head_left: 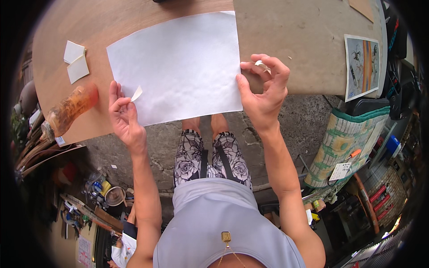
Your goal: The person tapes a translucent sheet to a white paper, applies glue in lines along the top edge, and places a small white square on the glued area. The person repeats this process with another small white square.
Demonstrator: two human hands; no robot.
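Fingers either side of the large white rectangular paper sheet (pixel 176 67), going left to right. Far left of sheet: two overlapping cream square paper pieces (pixel 78 69), on the brown flat tabletop (pixel 49 85). Below those, left of sheet: mottled orange-brown cylindrical container (pixel 71 109); can't tell if upright or lying, contents unclear.

Left hand (pixel 128 118) at sheet's lower-left edge: thumb and index together, clamped on a small white curled paper slip (pixel 136 93). Other fingers bent; can't tell if any grip the sheet from below.

Sheet spans between both hands, lower edge past the tabletop, covering part of the legs. Face looks blank; underside hidden. Dark object above sheet is cut off by frame, unidentifiable.

Right hand (pixel 264 96) at sheet's right edge: thumb tip at the edge, other fingers curled around a small white curled scrap (pixel 262 66), partly hidden. Clamped or loose, can't tell.

Far right of sheet: white-bordered colour print (pixel 362 67).
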